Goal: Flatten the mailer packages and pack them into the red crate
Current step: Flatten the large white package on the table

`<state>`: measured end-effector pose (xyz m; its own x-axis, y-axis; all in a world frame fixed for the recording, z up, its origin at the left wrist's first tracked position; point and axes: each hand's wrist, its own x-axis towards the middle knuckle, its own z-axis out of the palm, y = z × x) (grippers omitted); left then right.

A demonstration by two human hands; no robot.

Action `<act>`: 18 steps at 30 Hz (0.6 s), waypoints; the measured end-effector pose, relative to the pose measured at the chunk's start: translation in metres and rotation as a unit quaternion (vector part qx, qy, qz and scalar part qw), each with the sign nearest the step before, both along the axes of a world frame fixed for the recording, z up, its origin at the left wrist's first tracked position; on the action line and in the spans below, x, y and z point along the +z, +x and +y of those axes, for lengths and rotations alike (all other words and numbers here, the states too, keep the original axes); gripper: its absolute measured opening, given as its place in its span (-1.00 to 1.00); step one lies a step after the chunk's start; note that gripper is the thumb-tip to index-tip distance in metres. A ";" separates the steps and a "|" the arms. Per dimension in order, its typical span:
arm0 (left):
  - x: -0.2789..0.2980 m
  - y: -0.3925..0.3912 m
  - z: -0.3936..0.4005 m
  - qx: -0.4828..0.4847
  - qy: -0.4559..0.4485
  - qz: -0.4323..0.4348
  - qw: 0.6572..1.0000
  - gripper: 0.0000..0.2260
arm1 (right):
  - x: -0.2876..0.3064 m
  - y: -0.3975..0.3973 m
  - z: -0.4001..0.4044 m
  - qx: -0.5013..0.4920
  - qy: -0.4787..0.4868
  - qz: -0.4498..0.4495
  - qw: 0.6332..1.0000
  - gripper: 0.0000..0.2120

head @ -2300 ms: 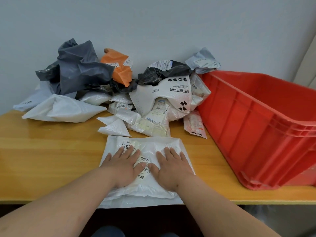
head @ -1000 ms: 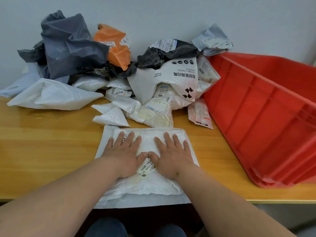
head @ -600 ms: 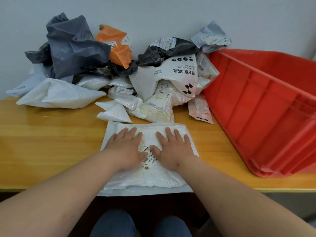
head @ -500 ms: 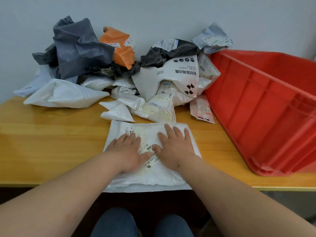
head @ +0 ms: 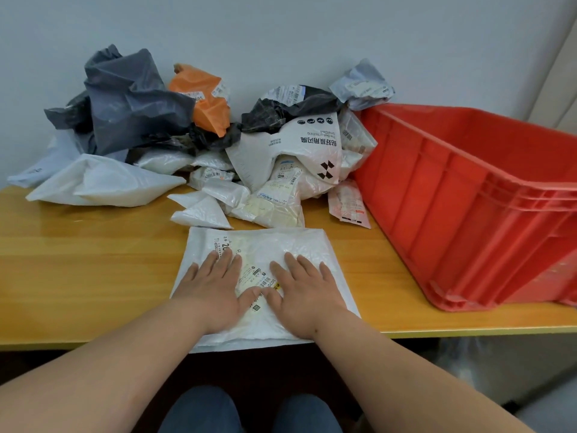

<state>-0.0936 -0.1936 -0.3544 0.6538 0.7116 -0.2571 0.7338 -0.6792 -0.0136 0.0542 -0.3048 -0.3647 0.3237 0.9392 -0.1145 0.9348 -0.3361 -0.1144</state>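
Nearest, the left hand (head: 212, 289) and right hand (head: 307, 290) lie palm-down with fingers straight, each grip open and pressing the white mailer (head: 265, 248), which overhangs the tabletop (head: 93, 260) edge. Beyond sits a heap of crumpled mailers (head: 218, 151) against the wall; the red crate (head: 468, 198) stands right.

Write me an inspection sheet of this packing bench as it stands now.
Surface: wooden table, glossy.
Job's things: white mailer lies flat at the near edge, its near end overhanging; red crate stands to its right, inside hidden.
Clutter: pile of crumpled mailers against the wall: grey, orange, black, white.
Hands: left hand and right hand press side by side on the white mailer, fingers straight.
Cables: nothing seen.
Surroundings: pale wall behind; the person's knees below the table edge.
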 end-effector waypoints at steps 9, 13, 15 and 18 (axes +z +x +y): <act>0.003 -0.010 -0.016 0.007 -0.033 -0.007 0.999 0.11 | -0.001 0.001 0.000 0.001 -0.005 0.003 1.000 -0.39; 0.002 -0.010 -0.017 0.001 -0.033 -0.006 0.999 0.08 | 0.000 -0.002 -0.003 0.000 -0.008 0.002 1.000 -0.41; 0.002 -0.011 -0.017 -0.002 -0.028 -0.002 1.000 0.05 | 0.003 -0.003 -0.002 0.002 -0.010 0.008 1.000 -0.42; 0.003 -0.011 -0.014 -0.003 -0.031 0.000 1.000 -0.03 | 0.008 0.003 -0.004 -0.017 -0.007 0.011 1.000 -0.42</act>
